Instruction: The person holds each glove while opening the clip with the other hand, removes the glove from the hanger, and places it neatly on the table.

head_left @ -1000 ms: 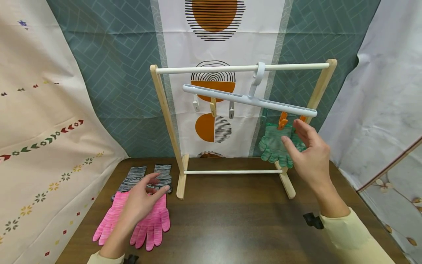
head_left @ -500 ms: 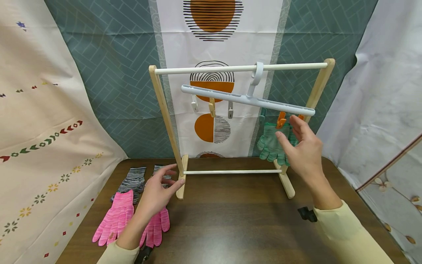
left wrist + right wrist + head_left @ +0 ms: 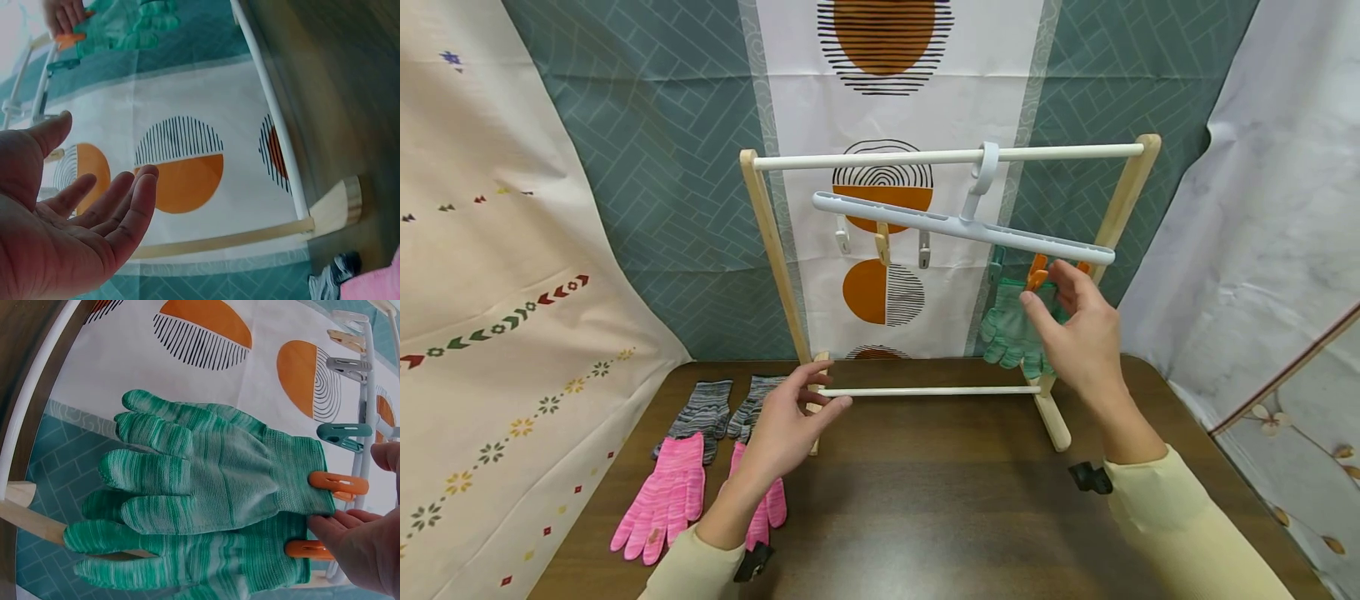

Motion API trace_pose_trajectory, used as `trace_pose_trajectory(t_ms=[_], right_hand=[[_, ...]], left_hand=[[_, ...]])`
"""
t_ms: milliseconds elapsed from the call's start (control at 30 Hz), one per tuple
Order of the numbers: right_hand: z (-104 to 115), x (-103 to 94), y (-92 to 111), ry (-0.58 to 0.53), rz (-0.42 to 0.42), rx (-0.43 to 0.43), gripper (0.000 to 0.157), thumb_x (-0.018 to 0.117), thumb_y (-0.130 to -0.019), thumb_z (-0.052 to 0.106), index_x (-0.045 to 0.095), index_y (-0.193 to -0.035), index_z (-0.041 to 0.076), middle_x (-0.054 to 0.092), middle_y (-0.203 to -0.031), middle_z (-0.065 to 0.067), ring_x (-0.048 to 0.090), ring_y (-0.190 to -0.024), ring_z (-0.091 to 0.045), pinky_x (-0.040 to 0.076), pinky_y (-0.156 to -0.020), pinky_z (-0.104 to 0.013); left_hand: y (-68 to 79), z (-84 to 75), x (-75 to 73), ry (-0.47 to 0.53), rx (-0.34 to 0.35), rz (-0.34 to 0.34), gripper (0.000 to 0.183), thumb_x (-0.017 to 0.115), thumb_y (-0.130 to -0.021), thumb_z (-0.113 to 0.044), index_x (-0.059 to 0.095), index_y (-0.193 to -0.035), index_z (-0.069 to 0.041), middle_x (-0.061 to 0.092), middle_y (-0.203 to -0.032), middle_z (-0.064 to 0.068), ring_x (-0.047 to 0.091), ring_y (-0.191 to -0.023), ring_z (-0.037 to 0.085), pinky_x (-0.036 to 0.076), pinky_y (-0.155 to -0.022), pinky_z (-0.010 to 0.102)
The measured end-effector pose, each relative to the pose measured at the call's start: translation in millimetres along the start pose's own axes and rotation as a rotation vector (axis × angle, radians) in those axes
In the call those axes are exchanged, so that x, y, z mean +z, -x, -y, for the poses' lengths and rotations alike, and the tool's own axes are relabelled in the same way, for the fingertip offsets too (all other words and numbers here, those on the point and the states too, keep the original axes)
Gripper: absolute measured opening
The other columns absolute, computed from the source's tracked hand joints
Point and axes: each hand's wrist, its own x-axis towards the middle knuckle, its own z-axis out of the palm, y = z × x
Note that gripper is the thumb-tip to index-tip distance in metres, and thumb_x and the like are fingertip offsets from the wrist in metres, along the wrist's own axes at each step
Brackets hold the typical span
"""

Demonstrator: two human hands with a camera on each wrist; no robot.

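Note:
My right hand is at the right end of a white hanger, beside a pair of green striped gloves that hang fingers down. Two orange clothespins hold their cuffs. In the right wrist view, the fingers reach the cuffs between these clothespins, thumb apart; firm contact is hard to tell. My left hand hovers before the rack's left foot, holding nothing, its fingers loosely bent in the left wrist view. The hanger tilts down to the right on a wooden rack with a white top bar.
White, yellow, grey and teal clothespins hang along the hanger without gloves. Pink gloves and grey striped gloves lie at the left of the brown table. Patterned cloths surround the table.
My left hand has moved right, from above the pink and grey gloves to the rack's left foot. The right hand has shifted slightly left, closer to the orange clothespin; the green gloves have swung slightly left.

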Motion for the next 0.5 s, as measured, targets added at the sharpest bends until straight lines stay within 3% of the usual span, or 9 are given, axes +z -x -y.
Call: trace_pose_trajectory(t_ms=[167, 267, 333, 500], right_hand=[[1.2, 2.3, -1.2, -0.027, 0.012, 0.02, 0.062, 0.073, -0.103, 0.033, 0.053, -0.154, 0.003, 0.061, -0.149, -0.017, 0.061, -0.134, -0.033, 0.048, -0.109, -0.05], [2.0, 3.8, -1.7, -0.052, 0.017, 0.031, 0.061, 0.072, -0.103, 0.033, 0.054, -0.153, 0.004, 0.062, -0.148, -0.015, 0.063, -0.131, -0.036, 0.049, -0.108, -0.052], [2.3, 4.7, -2.5, -0.064, 0.013, 0.04, 0.059, 0.072, -0.103, 0.033, 0.056, -0.152, 0.004, 0.063, -0.146, -0.014, 0.064, -0.129, -0.035, 0.051, -0.106, -0.048], [2.6, 8.1, -5.3, -0.118, 0.014, 0.068, 0.052, 0.069, -0.106, 0.03, 0.058, -0.15, 0.005, 0.068, -0.139, -0.013, 0.069, -0.12, -0.024, 0.053, -0.098, -0.023]], left_hand=[[-5.7, -8.2, 6.2, 0.022, 0.011, 0.006, 0.061, 0.085, -0.094, -0.031, 0.06, -0.148, -0.023, 0.069, -0.125, 0.003, 0.071, -0.099, 0.02, 0.058, -0.073, 0.038], [-8.6, -13.8, 11.3, 0.033, 0.02, 0.008, 0.061, 0.086, -0.093, -0.03, 0.061, -0.148, -0.021, 0.069, -0.125, 0.003, 0.07, -0.099, 0.02, 0.059, -0.08, 0.04], [-10.7, -17.0, 14.5, 0.048, 0.033, 0.009, 0.06, 0.086, -0.093, -0.029, 0.062, -0.147, -0.021, 0.069, -0.125, 0.003, 0.071, -0.099, 0.019, 0.06, -0.083, 0.041], [-15.1, -24.3, 22.7, 0.088, 0.069, 0.014, 0.059, 0.087, -0.092, -0.027, 0.063, -0.146, -0.022, 0.069, -0.124, 0.003, 0.073, -0.098, 0.019, 0.06, -0.08, 0.041]])
